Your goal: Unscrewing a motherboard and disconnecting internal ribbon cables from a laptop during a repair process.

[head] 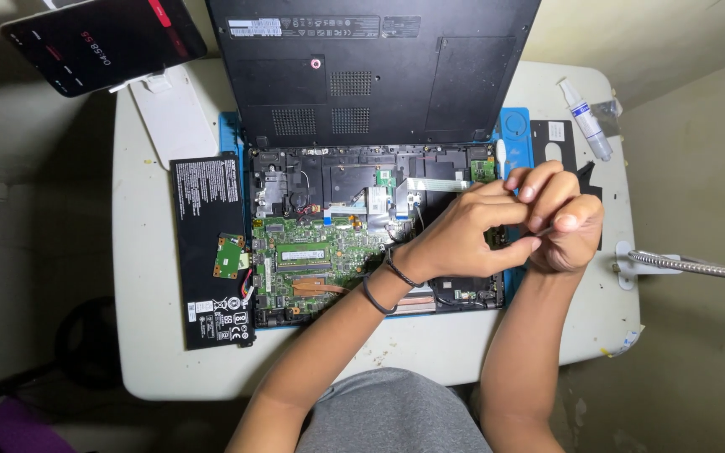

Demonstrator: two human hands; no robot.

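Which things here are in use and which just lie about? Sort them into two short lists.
In use:
- left hand and right hand, pinched together on something too small to tell
- opened laptop beneath them, on the blue mat

Lying about:
- black battery
- small green board
- syringe tube
- phone on stand
- gooseneck arm

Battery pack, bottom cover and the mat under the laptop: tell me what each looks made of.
Battery pack: flat black slab, probably plastic film wrap, slightly glossy, with label print.
Bottom cover: matte black moulded plastic by the look, with vent grilles and panel seams.
Mat: blue, soft-looking, likely silicone or rubber; moulded recesses show at its edge.
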